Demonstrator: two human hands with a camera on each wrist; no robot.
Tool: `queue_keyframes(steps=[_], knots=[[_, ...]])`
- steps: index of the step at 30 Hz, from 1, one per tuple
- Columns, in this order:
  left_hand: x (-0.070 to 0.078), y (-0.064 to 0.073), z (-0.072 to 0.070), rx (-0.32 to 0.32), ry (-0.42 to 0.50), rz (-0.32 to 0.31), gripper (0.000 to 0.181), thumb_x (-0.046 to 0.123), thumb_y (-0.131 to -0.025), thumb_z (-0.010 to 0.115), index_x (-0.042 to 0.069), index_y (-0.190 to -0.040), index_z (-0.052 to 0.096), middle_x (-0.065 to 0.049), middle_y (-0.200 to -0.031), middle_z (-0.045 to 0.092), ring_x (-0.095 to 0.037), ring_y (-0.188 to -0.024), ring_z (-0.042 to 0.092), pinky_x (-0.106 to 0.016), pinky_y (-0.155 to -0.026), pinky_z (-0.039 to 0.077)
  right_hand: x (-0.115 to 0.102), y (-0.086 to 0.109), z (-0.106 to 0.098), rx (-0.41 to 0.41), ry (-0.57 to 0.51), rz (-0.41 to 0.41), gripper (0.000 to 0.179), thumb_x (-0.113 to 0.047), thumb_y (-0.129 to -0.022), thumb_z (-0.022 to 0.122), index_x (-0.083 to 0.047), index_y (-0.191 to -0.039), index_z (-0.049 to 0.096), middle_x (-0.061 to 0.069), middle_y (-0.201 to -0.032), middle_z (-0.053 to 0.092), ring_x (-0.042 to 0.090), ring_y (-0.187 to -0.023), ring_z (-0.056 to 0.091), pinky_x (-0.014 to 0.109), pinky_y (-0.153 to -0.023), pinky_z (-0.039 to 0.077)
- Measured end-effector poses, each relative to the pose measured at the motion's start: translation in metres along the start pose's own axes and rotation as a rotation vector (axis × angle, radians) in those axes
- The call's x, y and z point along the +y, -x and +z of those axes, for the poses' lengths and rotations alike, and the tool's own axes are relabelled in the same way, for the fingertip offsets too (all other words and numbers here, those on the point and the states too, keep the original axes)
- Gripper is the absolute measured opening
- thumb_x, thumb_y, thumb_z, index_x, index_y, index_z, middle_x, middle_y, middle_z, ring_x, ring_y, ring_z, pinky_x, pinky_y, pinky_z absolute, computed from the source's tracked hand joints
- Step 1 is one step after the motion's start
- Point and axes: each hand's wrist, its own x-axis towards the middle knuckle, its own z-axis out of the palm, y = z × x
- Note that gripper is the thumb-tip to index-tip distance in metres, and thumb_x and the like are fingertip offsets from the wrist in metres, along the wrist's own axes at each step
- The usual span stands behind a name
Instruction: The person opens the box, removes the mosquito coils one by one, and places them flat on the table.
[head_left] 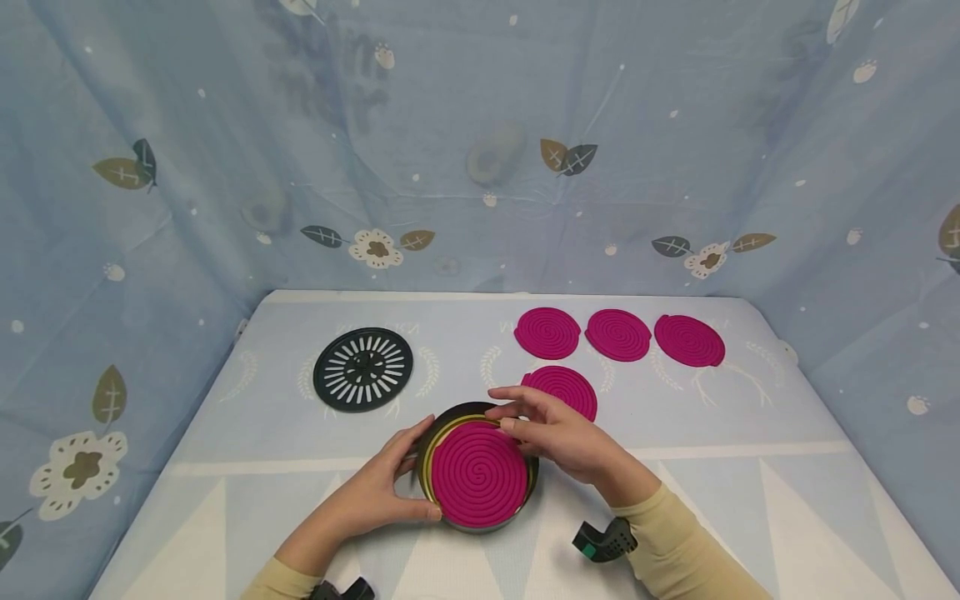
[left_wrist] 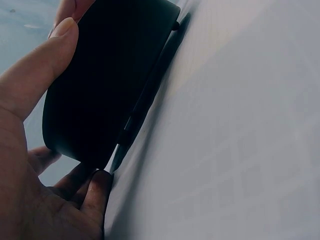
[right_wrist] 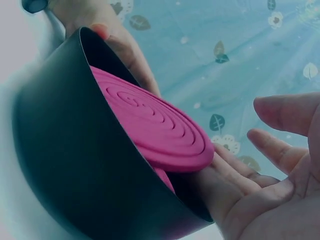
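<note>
My left hand (head_left: 390, 487) grips a round, dark mosquito coil holder (left_wrist: 107, 75), thumb at its near rim and fingers around its left side. Gold-yellow shows inside the holder's rim in the head view. A magenta mosquito coil (head_left: 478, 473) lies in it, tilted in the right wrist view, its edge lifted towards my right hand (head_left: 551, 429). That hand reaches over the holder's far right side. In the right wrist view some fingers (right_wrist: 235, 170) touch the coil's edge and reach into the holder, while the thumb and another finger stand free. What lies beneath the coil is mostly hidden.
A black slotted lid (head_left: 363, 369) lies on the table to the left. Three magenta coils, one of them a far right coil (head_left: 689, 340), form a row at the back. Another coil (head_left: 564, 390) sits just beyond my right hand. Blue patterned cloth (head_left: 480, 167) surrounds the table.
</note>
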Motion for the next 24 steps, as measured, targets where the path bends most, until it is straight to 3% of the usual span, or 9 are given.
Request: queue_keyframes(steps=[6,12,19,24], knots=[[0.0,0.0,-0.001,-0.012,0.003,0.01,0.117,0.04,-0.065,0.093,0.027,-0.158,0.024,0.007,-0.153,0.033,-0.011,-0.14,0.033,-0.032,-0.113,0.037,0.003,0.004,-0.002,-0.058,-0.077,0.01,0.06,-0.019,-0.1,0.06,-0.009,-0.153,0.036,0.017,-0.142,0.053,0.028,-0.125,0.055,0.038,-0.097,0.054],[0.001,0.0,-0.002,-0.013,0.003,0.026,0.117,0.039,-0.065,0.093,0.024,-0.158,0.024,0.006,-0.154,0.032,-0.011,-0.141,0.031,-0.032,-0.114,0.036,0.006,0.012,-0.003,-0.084,-0.117,0.009,0.061,-0.016,-0.101,0.059,-0.005,-0.154,0.032,0.018,-0.133,0.06,0.031,-0.119,0.06,0.043,-0.097,0.054],[0.0,0.0,-0.002,-0.009,-0.003,0.032,0.118,0.04,-0.065,0.093,0.023,-0.159,0.023,0.006,-0.154,0.032,-0.011,-0.141,0.031,-0.031,-0.114,0.036,0.01,0.02,-0.003,-0.07,-0.1,0.018,0.063,-0.013,-0.098,0.062,0.0,-0.152,0.033,0.021,-0.113,0.068,0.03,-0.107,0.066,0.044,-0.093,0.056],[0.0,0.001,-0.001,-0.004,-0.002,0.027,0.118,0.04,-0.065,0.093,0.024,-0.158,0.024,0.006,-0.154,0.032,-0.011,-0.141,0.031,-0.031,-0.114,0.036,0.014,0.024,0.0,-0.039,-0.052,-0.018,0.064,-0.008,-0.095,0.067,0.003,-0.15,0.036,0.021,-0.109,0.07,0.027,-0.101,0.069,0.043,-0.09,0.058]])
